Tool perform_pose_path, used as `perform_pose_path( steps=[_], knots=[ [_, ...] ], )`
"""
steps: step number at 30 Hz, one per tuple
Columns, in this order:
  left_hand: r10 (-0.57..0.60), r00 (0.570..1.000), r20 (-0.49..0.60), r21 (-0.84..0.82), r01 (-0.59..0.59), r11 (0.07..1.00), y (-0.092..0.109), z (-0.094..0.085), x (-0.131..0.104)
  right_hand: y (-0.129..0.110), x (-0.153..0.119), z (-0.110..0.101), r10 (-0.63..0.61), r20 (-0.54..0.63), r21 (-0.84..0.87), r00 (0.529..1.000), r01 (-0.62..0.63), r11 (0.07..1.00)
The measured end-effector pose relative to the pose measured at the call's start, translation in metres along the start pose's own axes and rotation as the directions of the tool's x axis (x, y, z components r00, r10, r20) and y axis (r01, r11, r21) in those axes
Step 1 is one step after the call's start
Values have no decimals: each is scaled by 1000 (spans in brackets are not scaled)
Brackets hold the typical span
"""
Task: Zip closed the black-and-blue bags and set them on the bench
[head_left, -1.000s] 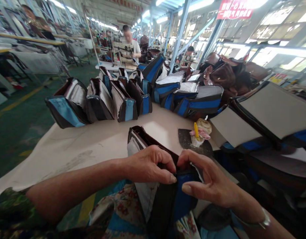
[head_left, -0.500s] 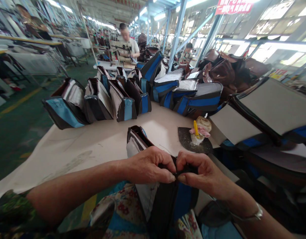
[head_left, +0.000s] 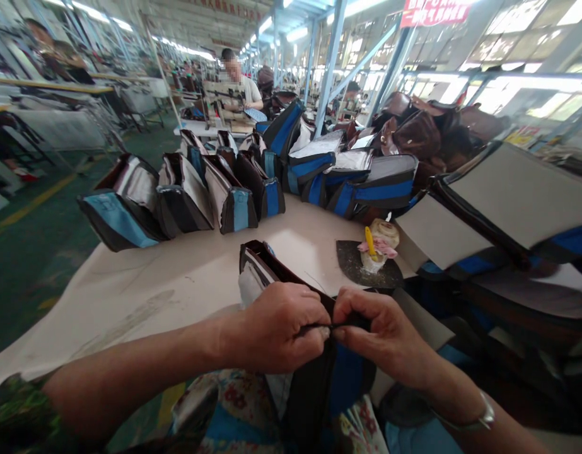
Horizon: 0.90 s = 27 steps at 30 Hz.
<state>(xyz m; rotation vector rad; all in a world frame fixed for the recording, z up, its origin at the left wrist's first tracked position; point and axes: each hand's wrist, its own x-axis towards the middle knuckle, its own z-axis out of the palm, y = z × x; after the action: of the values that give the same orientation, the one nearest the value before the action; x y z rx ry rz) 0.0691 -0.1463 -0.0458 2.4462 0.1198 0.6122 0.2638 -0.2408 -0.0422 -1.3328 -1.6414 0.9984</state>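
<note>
Dark grey and blue panels face you on the near end of an unfinished bag [head_left: 345, 378], which sits at the close edge of the pale worktable [head_left: 196, 271]. Your left hand [head_left: 285, 328] pinches that end's upper rim between thumb and fingers; your right hand [head_left: 383, 331] pinches it just alongside, the fingertips nearly meeting. Beyond your right hand, a white tub [head_left: 373, 263] holding a yellow handle [head_left: 369, 241] stands on a dark mat [head_left: 348, 257].

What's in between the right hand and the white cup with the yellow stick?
In the head view, part of the dark mat lies between the right hand, which pinches the bag, and the cup.
</note>
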Motion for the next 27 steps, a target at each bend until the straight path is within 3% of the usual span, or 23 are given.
perform_pose_path(
  steps=[3, 5, 10, 14, 19, 22, 25, 27],
  knots=[
    [37, 999, 36, 131, -41, 990, 3, -3, -1, 2, -4, 2, 5, -33, -12, 999, -6, 1000],
    [38, 996, 83, 132, -49, 990, 4, -6, 1, 3, -8, 4, 4, -75, -17, 997, -5, 1000],
    [-41, 984, 176, -128, 64, 990, 2, -14, 7, 4, -18, 14, -124, -198, -56, 972, 115, 992],
    [-147, 941, 304, -330, 248, 911, 1, -18, 10, 9, -27, 15, -313, -168, -184, 935, 282, 942],
    [-309, 851, 425, -430, 490, 758, -3, -16, 12, 19, -35, 10, -572, -2, -472, 820, 503, 724],
    [-295, 817, 495, -369, 506, 780, -7, -12, 15, 24, -37, 11, -646, 45, -640, 762, 518, 567],
    [-242, 815, 527, -322, 455, 830, -9, -9, 18, 24, -40, 13, -640, 66, -746, 766, 464, 478],
    [-217, 817, 534, -315, 431, 846, -7, -9, 19, 22, -45, 13, -621, 95, -752, 778, 465, 467]
  ],
)
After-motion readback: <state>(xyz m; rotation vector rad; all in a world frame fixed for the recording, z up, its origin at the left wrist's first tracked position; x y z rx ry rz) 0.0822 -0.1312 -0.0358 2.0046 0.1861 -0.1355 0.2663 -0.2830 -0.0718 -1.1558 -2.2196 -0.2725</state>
